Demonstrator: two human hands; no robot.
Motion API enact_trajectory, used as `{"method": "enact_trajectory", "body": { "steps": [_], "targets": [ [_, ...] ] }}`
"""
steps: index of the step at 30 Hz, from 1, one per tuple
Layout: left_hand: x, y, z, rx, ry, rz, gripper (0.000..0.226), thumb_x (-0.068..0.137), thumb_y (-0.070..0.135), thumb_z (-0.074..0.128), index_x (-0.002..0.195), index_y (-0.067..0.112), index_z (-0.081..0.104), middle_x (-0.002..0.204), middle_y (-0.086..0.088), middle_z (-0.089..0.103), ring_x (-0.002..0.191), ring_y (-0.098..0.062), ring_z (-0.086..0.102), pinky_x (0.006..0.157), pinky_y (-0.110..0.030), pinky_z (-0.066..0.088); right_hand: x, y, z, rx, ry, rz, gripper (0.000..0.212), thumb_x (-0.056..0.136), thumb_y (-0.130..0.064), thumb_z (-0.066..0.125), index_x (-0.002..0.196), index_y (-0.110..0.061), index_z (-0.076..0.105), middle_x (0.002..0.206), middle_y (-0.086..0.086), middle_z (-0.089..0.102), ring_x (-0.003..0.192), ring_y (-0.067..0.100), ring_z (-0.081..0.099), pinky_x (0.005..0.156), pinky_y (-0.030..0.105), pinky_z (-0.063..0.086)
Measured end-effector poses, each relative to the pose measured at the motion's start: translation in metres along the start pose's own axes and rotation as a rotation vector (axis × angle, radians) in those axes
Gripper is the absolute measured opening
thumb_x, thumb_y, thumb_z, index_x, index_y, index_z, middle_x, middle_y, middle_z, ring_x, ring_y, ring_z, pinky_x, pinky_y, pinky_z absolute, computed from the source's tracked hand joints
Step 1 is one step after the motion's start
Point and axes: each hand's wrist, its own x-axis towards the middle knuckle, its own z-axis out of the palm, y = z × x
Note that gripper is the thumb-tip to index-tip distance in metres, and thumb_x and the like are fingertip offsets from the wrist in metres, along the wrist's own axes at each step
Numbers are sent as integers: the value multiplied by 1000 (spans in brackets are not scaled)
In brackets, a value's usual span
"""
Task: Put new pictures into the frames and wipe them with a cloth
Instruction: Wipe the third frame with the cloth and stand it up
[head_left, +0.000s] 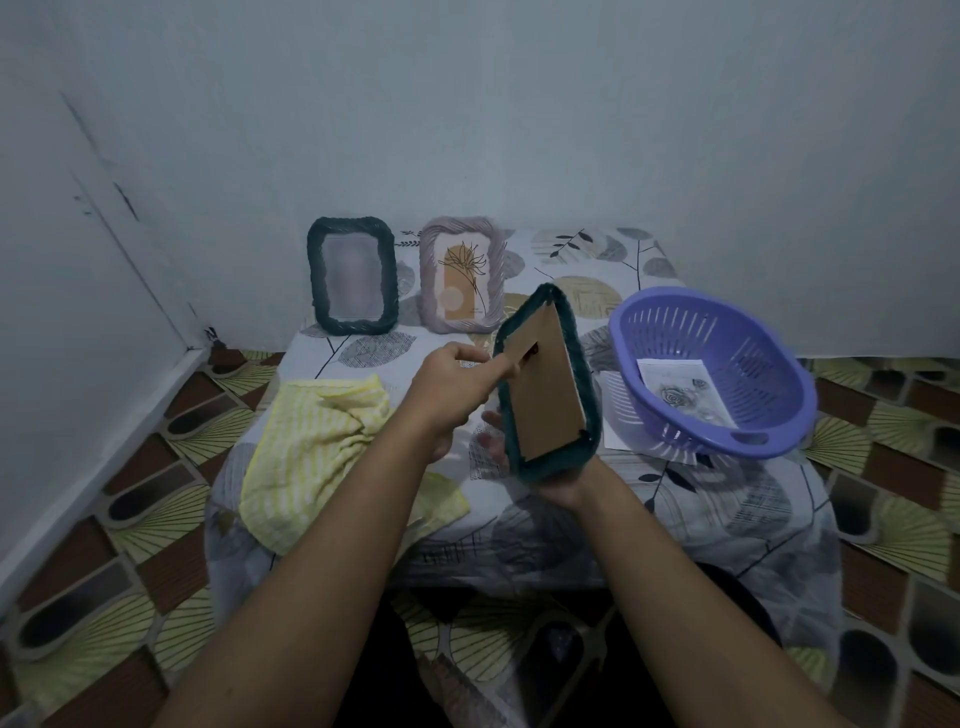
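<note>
I hold a dark green frame (545, 384) above the table with its brown cardboard back turned toward me. My right hand (558, 486) grips its bottom edge from below. My left hand (457, 384) has its fingers on the cardboard back near the frame's left edge. A yellow striped cloth (317, 441) lies crumpled on the left of the table. Two frames stand against the wall: a dark green one (352, 275) with a blurred picture, and a pale pink one (462, 275) with a flower drawing. A printed picture (680, 389) lies in the purple basket (722, 332).
The low table (727, 499) wears a leaf-patterned cover and stands in a corner, with walls behind and to the left. Another sheet of paper (618, 415) lies under the basket. Patterned floor surrounds the table.
</note>
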Motion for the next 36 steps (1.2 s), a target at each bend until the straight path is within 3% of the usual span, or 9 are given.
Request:
{"method": "enact_trajectory", "body": {
  "steps": [4, 9, 12, 16, 21, 24, 26, 29, 36],
  "targets": [
    [3, -3, -8, -60, -24, 19, 18, 82, 23, 74, 89, 10, 66, 86, -6, 67, 76, -19, 57, 55, -24, 42, 6, -5, 2, 29, -41, -19, 32, 104, -27, 38, 108, -8, 63, 96, 5, 66, 59, 14, 57, 47, 21, 45],
    [4, -8, -26, 76, -44, 147, 10, 87, 22, 70, 91, 14, 72, 81, -9, 76, 79, -24, 73, 71, -33, 55, 0, -17, 1, -97, 101, -51, 25, 106, -23, 41, 108, -11, 63, 77, 1, 61, 43, 7, 57, 38, 19, 43],
    [7, -13, -31, 208, -36, 247, 10, 85, 27, 74, 93, 22, 71, 86, 1, 76, 80, -14, 72, 75, -34, 57, -4, -27, -2, -165, 115, -126, 28, 107, -23, 42, 112, -10, 65, 81, 4, 72, 59, 11, 68, 48, 25, 52],
    [13, -20, -24, 494, 259, 429, 27, 79, 37, 79, 82, 16, 63, 72, 8, 59, 63, -5, 52, 60, -24, 40, -2, -32, -1, -228, 185, -288, 32, 107, -22, 41, 129, -8, 60, 118, 13, 71, 104, 28, 69, 84, 43, 58],
    [18, -27, -12, 372, 186, 272, 38, 88, 14, 65, 50, 15, 62, 46, 4, 61, 45, -10, 58, 47, -21, 44, -3, -38, 3, -321, 273, -503, 22, 106, -20, 43, 112, -31, 61, 118, 2, 68, 115, 25, 64, 97, 44, 54],
    [21, -24, -2, -15, 55, 80, 30, 94, 5, 57, 66, 9, 67, 56, 2, 65, 56, -17, 56, 48, -22, 44, -4, -39, 1, -431, 290, -601, 22, 106, -24, 44, 123, -32, 56, 122, -3, 64, 117, 18, 61, 100, 40, 52],
    [26, -20, 1, -337, -138, -50, 23, 98, 25, 57, 95, 8, 72, 86, -3, 74, 84, -26, 66, 69, -31, 55, -7, -41, 1, -509, 312, -691, 25, 106, -25, 44, 129, -32, 50, 119, -7, 60, 111, 9, 59, 97, 31, 51],
    [31, -13, 2, -620, -390, -147, 61, 98, 55, 42, 134, 9, 60, 132, -15, 63, 124, -34, 58, 104, -49, 45, -8, -46, -5, -659, 342, -794, 24, 104, -23, 49, 125, -34, 50, 105, -10, 57, 91, -2, 56, 80, 17, 50],
    [58, 0, 19, -509, -170, -19, 51, 105, 39, 29, 118, 9, 68, 109, -12, 73, 103, -29, 69, 86, -41, 57, -1, -73, -8, -1020, 514, -818, 32, 97, -20, 55, 129, -19, 62, 117, -1, 67, 110, 17, 59, 98, 41, 49]
  ]
}}
